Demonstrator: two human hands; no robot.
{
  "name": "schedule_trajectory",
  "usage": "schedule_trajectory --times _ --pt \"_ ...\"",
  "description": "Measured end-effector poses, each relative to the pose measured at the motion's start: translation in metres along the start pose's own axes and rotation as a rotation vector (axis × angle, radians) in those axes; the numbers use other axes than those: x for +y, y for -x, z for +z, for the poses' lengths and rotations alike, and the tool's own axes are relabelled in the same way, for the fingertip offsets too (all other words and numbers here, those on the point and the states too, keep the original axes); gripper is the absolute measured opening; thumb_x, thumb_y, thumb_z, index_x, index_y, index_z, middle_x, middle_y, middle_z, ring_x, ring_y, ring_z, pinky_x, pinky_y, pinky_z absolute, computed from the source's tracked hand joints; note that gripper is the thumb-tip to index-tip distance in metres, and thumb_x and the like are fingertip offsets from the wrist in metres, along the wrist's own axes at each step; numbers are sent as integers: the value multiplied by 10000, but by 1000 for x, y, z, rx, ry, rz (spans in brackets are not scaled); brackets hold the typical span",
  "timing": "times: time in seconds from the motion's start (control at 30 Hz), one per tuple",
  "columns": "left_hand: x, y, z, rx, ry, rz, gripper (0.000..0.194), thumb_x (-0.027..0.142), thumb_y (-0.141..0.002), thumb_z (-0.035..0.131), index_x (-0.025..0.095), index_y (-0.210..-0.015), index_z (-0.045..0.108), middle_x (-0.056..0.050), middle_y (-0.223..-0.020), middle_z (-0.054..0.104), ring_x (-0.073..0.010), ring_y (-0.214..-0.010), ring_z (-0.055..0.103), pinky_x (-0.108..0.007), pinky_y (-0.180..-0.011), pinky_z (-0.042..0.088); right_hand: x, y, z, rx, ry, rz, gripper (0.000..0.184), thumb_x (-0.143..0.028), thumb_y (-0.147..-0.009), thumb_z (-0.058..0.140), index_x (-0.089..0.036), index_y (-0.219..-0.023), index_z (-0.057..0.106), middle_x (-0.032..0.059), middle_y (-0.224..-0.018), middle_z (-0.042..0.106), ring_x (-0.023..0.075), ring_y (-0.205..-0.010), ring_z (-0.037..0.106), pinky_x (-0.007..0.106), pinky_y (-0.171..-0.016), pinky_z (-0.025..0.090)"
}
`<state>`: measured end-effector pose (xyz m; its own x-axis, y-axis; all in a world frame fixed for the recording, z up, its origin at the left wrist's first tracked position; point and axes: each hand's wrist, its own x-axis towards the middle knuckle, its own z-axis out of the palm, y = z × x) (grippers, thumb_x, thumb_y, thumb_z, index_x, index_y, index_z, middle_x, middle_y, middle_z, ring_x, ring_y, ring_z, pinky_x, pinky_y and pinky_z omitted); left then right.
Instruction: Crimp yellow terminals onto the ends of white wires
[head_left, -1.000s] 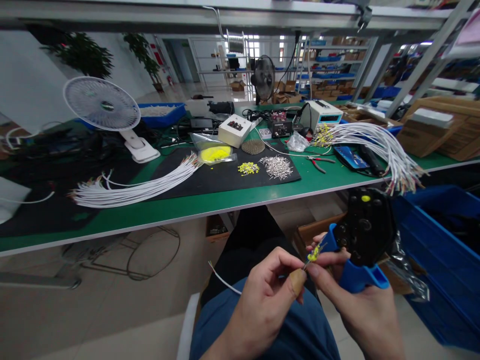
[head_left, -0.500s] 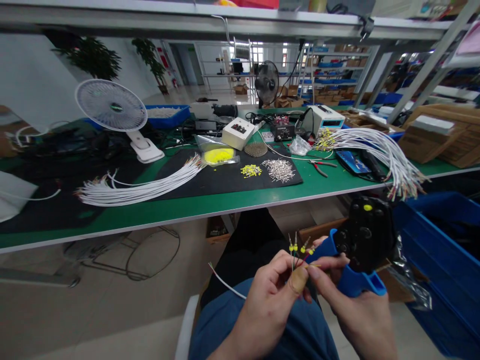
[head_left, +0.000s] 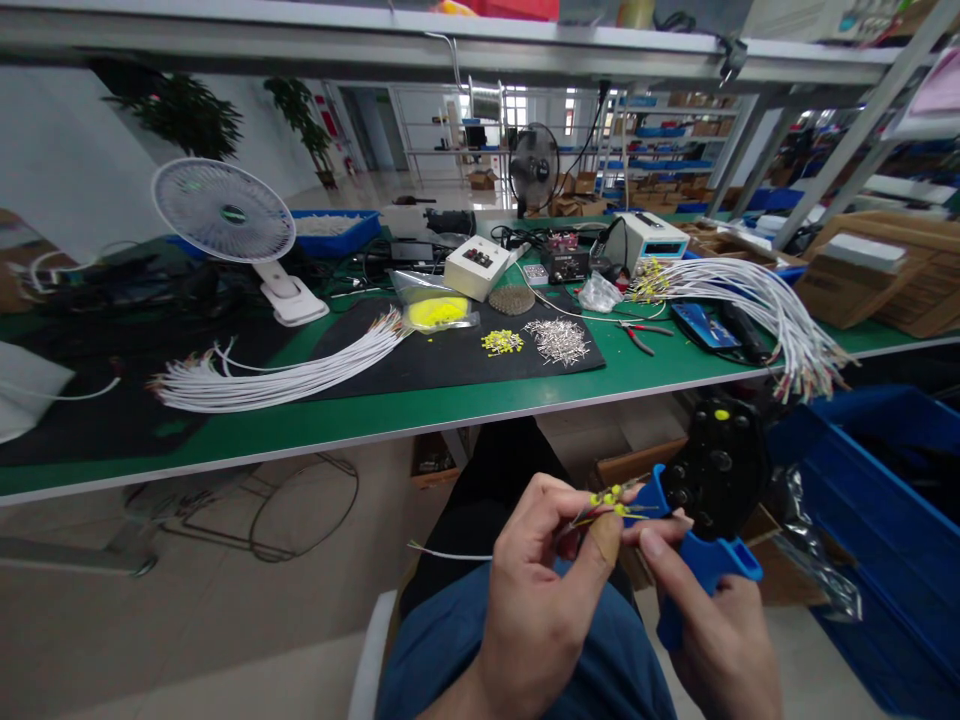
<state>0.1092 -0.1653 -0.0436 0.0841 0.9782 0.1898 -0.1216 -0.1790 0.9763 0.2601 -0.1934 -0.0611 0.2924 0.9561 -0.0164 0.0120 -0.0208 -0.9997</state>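
Green worktop (head_left: 465, 405) runs across the view under a steel shelf frame, with racking and cartons in the hall behind. Person sits below its front edge, both hands low over the lap.

Left hand (head_left: 544, 590): thumb and fingers closed in a narrow pinch on a wire end (head_left: 600, 505); thin coloured cores fan out from the pinch, each tipped with a small yellow ferrule. A white wire (head_left: 442, 553) trails out to the left from under this hand.

Right hand (head_left: 712, 625): wrapped around the blue handles of a crimper (head_left: 712, 480); the black head stands up just right of the ferrules. Right thumb reaches toward the cores and sits just beside the left fingertips. Whether the ferrules touch the tool head cannot be told.

On the worktop, well apart from the hands: black mat (head_left: 450, 355) with a loose yellow pile (head_left: 502, 341) and a metal pin pile (head_left: 559, 340); white wire bundle (head_left: 285, 375) at left, another bundle (head_left: 750, 295) at right hanging over the edge; white fan (head_left: 225, 215); pliers (head_left: 641, 332); small control box (head_left: 476, 265). Blue bin (head_left: 877, 520) stands beside the right hand, at the right.
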Motion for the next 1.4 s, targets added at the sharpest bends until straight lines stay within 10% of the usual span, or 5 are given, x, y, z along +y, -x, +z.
schedule_trajectory --times 0.2,0.73,1.07,1.23,1.4 --pt "19 -19 -2 126 79 46 92 301 -985 722 215 -963 697 0 -945 599 -118 -889 588 -197 -795 499 7 8 2 -152 0 58 341 -566 -926 675 -254 -865 797 84 -1301 726 304 -1281 623 403 -1166 426" --pt "17 -18 4 188 -130 235 46 200 -976 699 225 -993 734 -17 -903 615 -144 -789 589 -240 -654 464 14 14 12 -69 156 -115 320 -506 -852 764 -242 -682 700 14 -623 662 198 -571 616 320 -777 595" --pt "21 -18 -2 103 -25 135 74 252 -1003 687 222 -971 746 -16 -921 624 -136 -849 574 -215 -735 471 29 5 8 -192 351 -426 93 -294 -985 608 -246 -911 580 72 -1147 700 220 -939 706 302 -814 546" --pt "24 -17 -12 61 135 38 107 261 -985 718 195 -918 768 -19 -896 612 -131 -855 560 -210 -769 473 40 4 1 29 469 -398 405 -246 -876 673 -258 -1207 438 105 -1289 672 274 -1056 717 374 -877 538" --pt "20 -13 -19 78 189 5 100 256 -966 742 173 -953 797 -41 -899 607 -144 -862 545 -222 -738 456 31 -7 -7 -141 604 -548 663 -158 -828 606 -219 -1466 440 130 -1380 586 323 -1271 587 448 -1055 474"
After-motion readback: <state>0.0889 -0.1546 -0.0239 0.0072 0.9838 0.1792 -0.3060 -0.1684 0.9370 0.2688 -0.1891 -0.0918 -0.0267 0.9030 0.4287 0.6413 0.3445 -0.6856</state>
